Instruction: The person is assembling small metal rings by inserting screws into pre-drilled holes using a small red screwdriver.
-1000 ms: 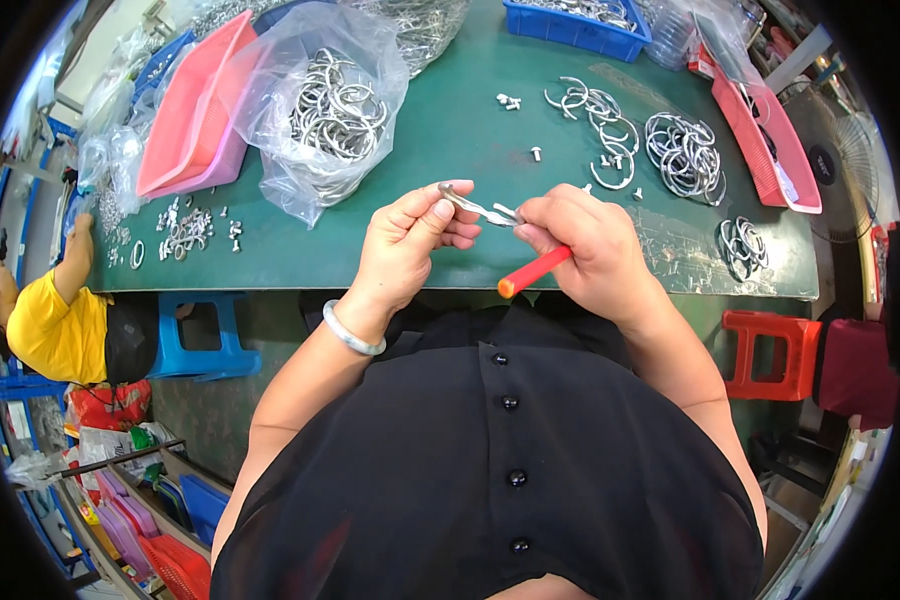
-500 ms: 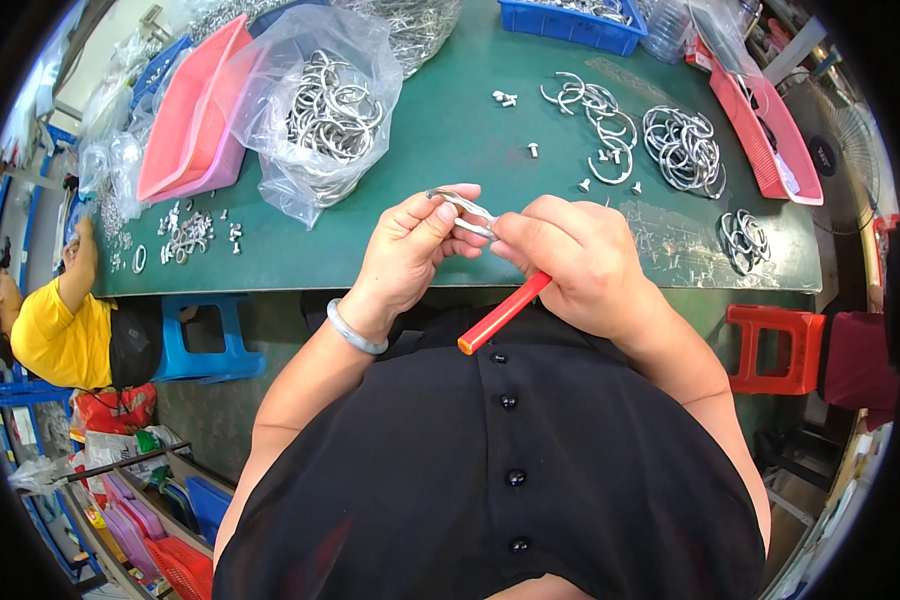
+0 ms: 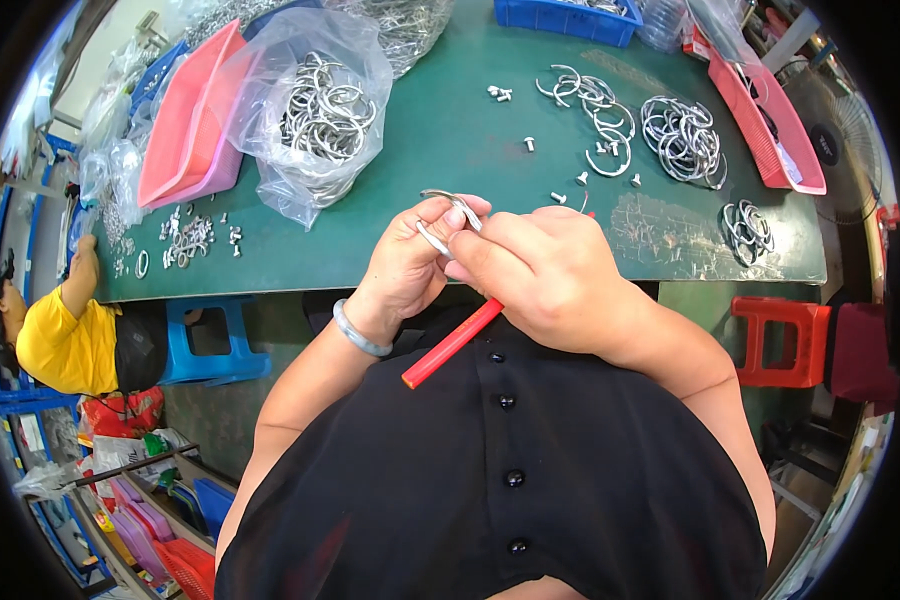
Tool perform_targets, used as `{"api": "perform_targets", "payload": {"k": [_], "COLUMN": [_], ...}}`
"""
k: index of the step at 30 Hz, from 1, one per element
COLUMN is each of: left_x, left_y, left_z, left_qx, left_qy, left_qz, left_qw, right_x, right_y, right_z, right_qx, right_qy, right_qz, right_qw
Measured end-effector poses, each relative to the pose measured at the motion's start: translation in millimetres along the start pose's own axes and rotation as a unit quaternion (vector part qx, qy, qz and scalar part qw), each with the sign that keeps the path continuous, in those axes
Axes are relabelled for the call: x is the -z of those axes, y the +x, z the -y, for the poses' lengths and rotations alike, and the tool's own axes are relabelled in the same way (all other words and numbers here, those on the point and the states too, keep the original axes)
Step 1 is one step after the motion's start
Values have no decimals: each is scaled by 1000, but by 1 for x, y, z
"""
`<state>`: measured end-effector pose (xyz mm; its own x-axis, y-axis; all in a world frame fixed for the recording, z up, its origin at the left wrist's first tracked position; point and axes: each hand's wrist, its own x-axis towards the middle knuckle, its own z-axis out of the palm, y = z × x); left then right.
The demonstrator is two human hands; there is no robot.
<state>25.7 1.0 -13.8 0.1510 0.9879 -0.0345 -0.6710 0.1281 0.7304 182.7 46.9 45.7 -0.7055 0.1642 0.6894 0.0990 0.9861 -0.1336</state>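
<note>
In front of my chest, my left hand (image 3: 410,250) pinches a silver open bangle (image 3: 433,240) between thumb and fingers. My right hand (image 3: 540,270) closes in from the other side, its fingertips at the bangle's near end. A red stick, pencil-like with an orange-tinged end (image 3: 452,345), passes through my right fist and slants down to the left. Its grip section is hidden by my fingers. A pale bracelet (image 3: 358,330) circles my left wrist. Beyond my hands, loose silver studs (image 3: 558,197) and a row of open bangles (image 3: 610,125) lie on the green table (image 3: 450,120).
A clear bag of bangles (image 3: 325,110) and stacked pink baskets (image 3: 190,120) stand at left; small metal parts (image 3: 188,238) lie before them. More bangles (image 3: 682,140) and a pink tray (image 3: 765,120) are at right. A person in yellow (image 3: 67,335) works at far left, by a blue stool (image 3: 210,340).
My right hand has shifted left and turned, and the red stick's lower end has swung down and left. The bangle between my hands has changed its angle.
</note>
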Motion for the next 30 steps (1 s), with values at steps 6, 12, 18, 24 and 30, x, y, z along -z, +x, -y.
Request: {"api": "perform_targets", "payload": {"k": [6, 12, 18, 24, 30], "left_x": [-6, -6, -9, -15, -22], "left_y": [1, 0, 4, 7, 12], "left_z": [2, 6, 7, 7, 10], "left_qx": [45, 44, 58, 142, 182], "left_qy": [-8, 12, 158, 145, 192], "left_qz": [-27, -28, -40, -103, -117], "left_qw": [999, 999, 985, 974, 957], "right_x": [-5, -1, 10, 12, -7], "right_y": [-2, -6, -15, -28, -31], "right_z": [0, -1, -11, -32, -55], "right_qx": [3, -22, -164, -280, -486], "right_qy": [-12, -1, 109, 150, 389], "right_qz": [-20, -18, -39, -34, 95], "right_qw": [1000, 1000, 980, 948, 777]}}
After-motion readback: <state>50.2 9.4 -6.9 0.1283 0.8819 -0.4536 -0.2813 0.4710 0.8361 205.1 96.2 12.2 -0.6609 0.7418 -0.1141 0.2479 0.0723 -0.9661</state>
